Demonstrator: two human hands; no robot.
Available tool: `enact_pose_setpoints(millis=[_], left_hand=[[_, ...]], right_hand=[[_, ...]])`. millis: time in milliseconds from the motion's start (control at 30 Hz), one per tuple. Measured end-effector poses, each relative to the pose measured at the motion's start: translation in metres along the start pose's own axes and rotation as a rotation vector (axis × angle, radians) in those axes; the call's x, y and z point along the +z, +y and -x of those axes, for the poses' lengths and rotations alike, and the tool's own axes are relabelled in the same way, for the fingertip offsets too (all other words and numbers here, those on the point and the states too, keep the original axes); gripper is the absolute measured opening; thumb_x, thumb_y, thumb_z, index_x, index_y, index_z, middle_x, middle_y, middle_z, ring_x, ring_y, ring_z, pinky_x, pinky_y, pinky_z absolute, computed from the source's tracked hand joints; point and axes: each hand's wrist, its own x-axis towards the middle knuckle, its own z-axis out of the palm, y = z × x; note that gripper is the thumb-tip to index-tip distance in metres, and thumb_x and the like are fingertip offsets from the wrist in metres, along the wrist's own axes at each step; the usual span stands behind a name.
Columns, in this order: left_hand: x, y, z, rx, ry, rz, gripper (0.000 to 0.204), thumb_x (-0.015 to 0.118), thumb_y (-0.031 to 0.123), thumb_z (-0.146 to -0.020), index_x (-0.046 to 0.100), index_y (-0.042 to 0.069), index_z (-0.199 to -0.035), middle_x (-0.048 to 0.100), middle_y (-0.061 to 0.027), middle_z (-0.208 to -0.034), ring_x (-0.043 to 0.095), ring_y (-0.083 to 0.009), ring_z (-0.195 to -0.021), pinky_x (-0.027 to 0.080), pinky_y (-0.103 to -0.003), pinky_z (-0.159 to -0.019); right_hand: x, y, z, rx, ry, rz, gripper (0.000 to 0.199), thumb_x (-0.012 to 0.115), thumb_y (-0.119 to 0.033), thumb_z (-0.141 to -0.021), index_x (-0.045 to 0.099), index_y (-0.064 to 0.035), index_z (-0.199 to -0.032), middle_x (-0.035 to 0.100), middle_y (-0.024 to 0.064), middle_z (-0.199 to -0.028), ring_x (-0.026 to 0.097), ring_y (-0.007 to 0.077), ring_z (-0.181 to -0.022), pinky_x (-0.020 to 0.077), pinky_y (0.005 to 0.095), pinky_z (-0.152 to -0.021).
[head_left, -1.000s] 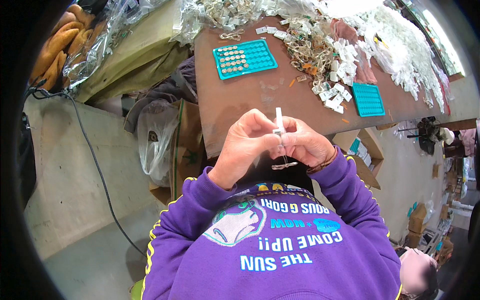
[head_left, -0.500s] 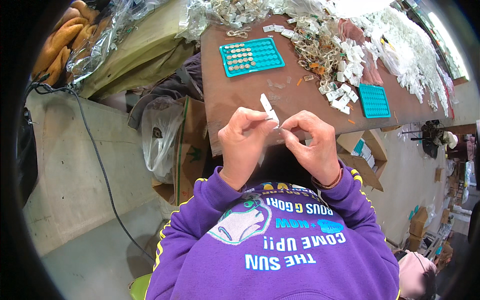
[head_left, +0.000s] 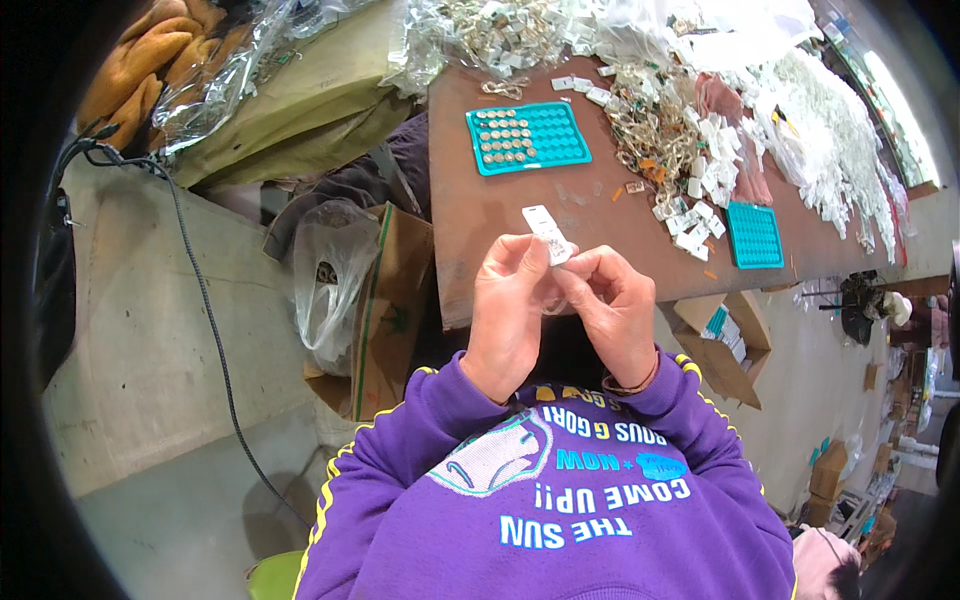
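Left-hand grip is closing on a small white tag (head_left: 546,234), with the thumb and fingers of the left hand (head_left: 508,305) pinching it low along its near half. From that grip the tag is standing outward, away from the body, its long axis running from the fingertips up and slightly to the left, its free end pointing over the table (head_left: 462,215). The left hand is the nearer one, since it is carrying the tag; the right hand (head_left: 615,310) is bringing its bent fingertips to the tag's near end, just right of the left grip. Whether the right grip is pinching the tag or only touching it, I cannot tell, because its fingers are covering that end.

Beyond the grip, straight out across the table, a blue-green tray (head_left: 574,140) is lying with round pieces (head_left: 507,142) filling its left part. Between tray and grip, some small clear scraps (head_left: 574,194) are lying flat. Out to the right of the grip, a tangled heap of tags and cords (head_left: 650,125) is spreading, its loose tags coming nearest. Farther right, a second blue-green tray (head_left: 756,238) is resting near the table's edge.
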Motion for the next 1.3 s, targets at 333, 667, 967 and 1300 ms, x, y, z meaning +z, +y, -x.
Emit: enact_pose_setpoints(millis=[333, 667, 967, 1300], left_hand=[[-0.021, 0.008, -0.051, 0.211, -0.035, 0.053, 0.014, 0.051, 0.023, -0.100, 0.048, 0.010, -0.105, 0.061, -0.0051, -0.096, 0.056, -0.0116, -0.076, 0.050, -0.028, -0.071], [-0.022, 0.009, -0.051, 0.142, -0.038, 0.159, 0.015, 0.059, 0.016, -0.096, 0.049, 0.009, -0.105, 0.062, -0.0056, -0.093, 0.058, -0.0126, -0.073, 0.049, -0.024, -0.065], [-0.024, 0.008, -0.053, 0.179, -0.083, 0.110, 0.018, 0.058, 0.019, -0.096, 0.052, 0.008, -0.109, 0.064, -0.0092, -0.098, 0.061, -0.0127, -0.077, 0.049, -0.026, -0.065], [-0.024, 0.009, -0.052, 0.161, -0.118, 0.097, 0.017, 0.057, 0.018, -0.097, 0.053, 0.007, -0.108, 0.066, -0.0104, -0.098, 0.065, -0.0153, -0.082, 0.049, -0.026, -0.066]], right_hand=[[-0.019, 0.009, -0.131, -0.466, -0.120, 0.759, 0.012, 0.067, -0.016, -0.083, 0.069, -0.0046, -0.087, 0.064, 0.0140, -0.080, 0.063, 0.0318, -0.074, 0.0503, 0.0399, -0.067], [-0.003, 0.038, -0.163, -0.516, -0.118, 0.780, 0.009, 0.072, -0.011, -0.075, 0.066, -0.0049, -0.077, 0.062, 0.0121, -0.079, 0.063, 0.0303, -0.072, 0.0508, 0.0393, -0.067], [-0.003, 0.040, -0.213, -0.537, -0.224, 0.838, 0.014, 0.070, -0.008, -0.074, 0.071, -0.0040, -0.088, 0.068, 0.0119, -0.078, 0.067, 0.0245, -0.073, 0.0534, 0.0326, -0.070], [-0.008, 0.000, -0.171, -0.223, -0.201, 0.423, 0.014, 0.074, -0.007, -0.072, 0.070, -0.0023, -0.085, 0.067, 0.0065, -0.075, 0.062, 0.0133, -0.066, 0.0504, 0.0277, -0.064]])
